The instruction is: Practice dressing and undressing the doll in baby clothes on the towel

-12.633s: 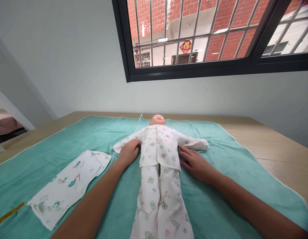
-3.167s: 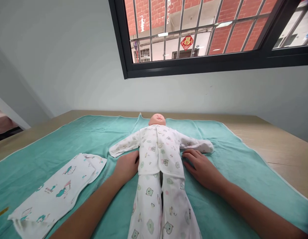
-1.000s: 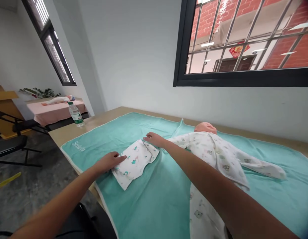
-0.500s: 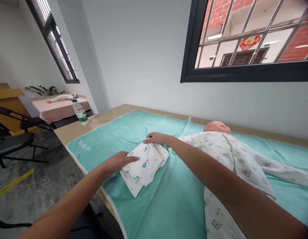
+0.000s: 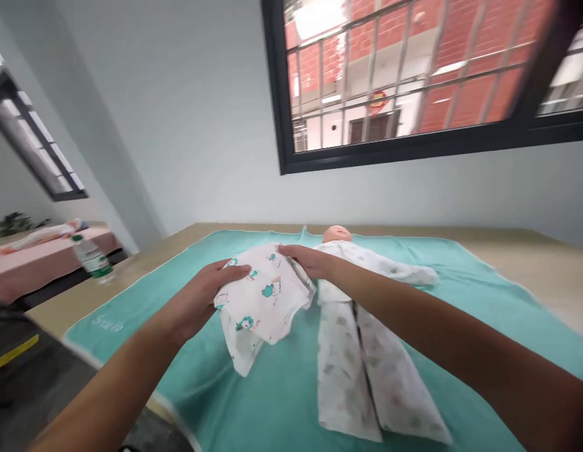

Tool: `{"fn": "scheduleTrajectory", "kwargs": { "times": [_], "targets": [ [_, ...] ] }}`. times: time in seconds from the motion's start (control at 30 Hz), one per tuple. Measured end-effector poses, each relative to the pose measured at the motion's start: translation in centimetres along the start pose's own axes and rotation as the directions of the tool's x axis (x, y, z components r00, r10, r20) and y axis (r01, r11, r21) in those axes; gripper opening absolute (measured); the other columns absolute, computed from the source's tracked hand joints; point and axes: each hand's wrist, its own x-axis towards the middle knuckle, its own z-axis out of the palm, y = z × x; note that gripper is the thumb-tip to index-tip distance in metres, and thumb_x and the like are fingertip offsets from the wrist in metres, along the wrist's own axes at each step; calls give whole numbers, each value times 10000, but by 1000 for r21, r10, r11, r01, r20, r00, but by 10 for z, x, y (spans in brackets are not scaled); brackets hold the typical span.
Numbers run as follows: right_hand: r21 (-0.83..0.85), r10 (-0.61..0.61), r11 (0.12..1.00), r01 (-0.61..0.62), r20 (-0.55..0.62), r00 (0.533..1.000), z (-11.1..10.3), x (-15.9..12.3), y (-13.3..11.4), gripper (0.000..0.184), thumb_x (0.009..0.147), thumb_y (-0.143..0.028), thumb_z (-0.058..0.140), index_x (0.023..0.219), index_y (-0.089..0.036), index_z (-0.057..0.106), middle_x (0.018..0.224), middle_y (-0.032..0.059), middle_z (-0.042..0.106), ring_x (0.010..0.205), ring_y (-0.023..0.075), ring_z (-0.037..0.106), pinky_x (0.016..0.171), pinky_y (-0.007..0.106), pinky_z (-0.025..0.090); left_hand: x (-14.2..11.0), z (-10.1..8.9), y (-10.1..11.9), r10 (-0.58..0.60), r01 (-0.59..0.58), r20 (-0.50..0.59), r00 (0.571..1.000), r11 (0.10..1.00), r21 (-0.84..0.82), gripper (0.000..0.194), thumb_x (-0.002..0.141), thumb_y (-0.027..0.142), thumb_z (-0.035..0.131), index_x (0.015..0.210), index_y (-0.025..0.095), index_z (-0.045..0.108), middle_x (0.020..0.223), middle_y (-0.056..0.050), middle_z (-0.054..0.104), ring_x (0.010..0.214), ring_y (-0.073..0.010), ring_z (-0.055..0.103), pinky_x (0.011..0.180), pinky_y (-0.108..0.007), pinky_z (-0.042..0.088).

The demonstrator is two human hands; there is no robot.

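A folded white baby garment (image 5: pixel 266 298) with teal and pink prints hangs lifted between my hands, its lower corner drooping over the teal blanket (image 5: pixel 272 408). My left hand (image 5: pixel 203 294) grips its left edge, thumb on top and fingers hidden underneath. At the upper right edge, my right hand (image 5: pixel 305 256) pinches the cloth. Right of the garment a baby doll (image 5: pixel 337 233) lies on its back, wearing a white printed jacket (image 5: pixel 333 292) and trousers (image 5: pixel 345 370). My right forearm crosses in front of the jacket and hides part of it.
The blanket covers most of a wooden table (image 5: pixel 546 270) against a grey wall with a barred window (image 5: pixel 390 150). A plastic water bottle (image 5: pixel 94 258) stands at the table's left. Beyond it, a second doll (image 5: pixel 41 236) lies on a pink-covered table (image 5: pixel 41 263).
My hands left the doll's sides and reached left to the garment. They took hold of it and raised it off the blanket, and it moved towards the doll. The view swung left, then back right.
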Motion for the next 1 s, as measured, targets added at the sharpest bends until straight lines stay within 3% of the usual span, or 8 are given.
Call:
{"fn": "scheduleTrajectory", "kwargs": {
  "times": [0.13, 0.27, 0.33, 0.43, 0.57, 0.77, 0.87, 1.0],
  "targets": [
    [25, -56, 998, 61, -163, 985, -26, -118, -18, 329, 836, -380, 698, 1050, -133, 651, 1012, 115, 734, 912, 224, 709, 851, 338, 585, 13, 82, 20, 35, -22, 207, 978, 998, -66, 332, 850, 394, 655, 1034, 123, 704, 855, -87, 728, 717, -200, 650, 610, -260, 464],
    [-115, -188, 980, 164, -249, 950, -57, -246, -32, 420, 759, -280, 776, 1128, -148, 623, 1073, 120, 723, 909, 222, 712, 809, 324, 594, 22, 185, 9, 18, 52, 376, 926, 983, -175, 404, 836, 363, 687, 1172, 141, 670, 1005, -115, 744, 779, -219, 691, 663, -277, 505],
    [-212, -143, 974, 76, -326, 935, -72, -306, -36, 451, 741, -292, 793, 1135, -150, 627, 1069, 114, 722, 885, 211, 715, 774, 298, 593, 21, 239, -6, -41, 162, 451, 892, 959, -232, 427, 826, 360, 698, 1198, 153, 660, 1040, -122, 742, 810, -232, 705, 682, -291, 525],
    [-336, 6, 919, -204, -507, 862, -92, -377, -36, 460, 689, -336, 827, 1076, -149, 664, 1004, 95, 733, 809, 187, 712, 712, 260, 583, 17, 312, -34, -152, 351, 564, 811, 898, -263, 460, 822, 343, 693, 1240, 158, 639, 1130, -136, 718, 948, -270, 701, 796, -347, 554],
    [-366, 158, 794, -485, -647, 746, -118, -429, -24, 487, 601, -408, 864, 1002, -174, 713, 979, 75, 737, 773, 190, 701, 665, 262, 575, 13, 382, -62, -241, 494, 642, 728, 833, -247, 492, 827, 340, 679, 1279, 162, 605, 1254, -136, 663, 1099, -281, 653, 884, -358, 553],
    [-337, 291, 709, -620, -661, 692, -160, -440, -6, 587, 536, -409, 888, 1062, -204, 724, 1043, 69, 730, 866, 231, 701, 721, 312, 587, 24, 426, -83, -334, 559, 650, 683, 812, -170, 451, 879, 321, 594, 1296, 149, 568, 1264, -147, 650, 1101, -265, 652, 853, -344, 563],
    [-328, 322, 678, -657, -671, 667, -179, -431, 2, 626, 522, -402, 892, 1095, -219, 717, 1066, 64, 727, 916, 244, 696, 740, 318, 586, 36, 430, -92, -381, 562, 655, 652, 824, -80, 447, 917, 367, 528, 1309, 154, 542, 1209, -155, 670, 1007, -252, 685, 783, -345, 569],
    [-307, 345, 635, -709, -708, 616, -192, -424, 15, 660, 487, -385, 892, 1098, -211, 717, 1042, 66, 730, 888, 240, 695, 729, 311, 574, 51, 420, -96, -440, 494, 696, 568, 858, 139, 455, 876, 461, 561, 1168, 115, 600, 994, -167, 712, 772, -251, 700, 679, -399, 575]
  ]
}}
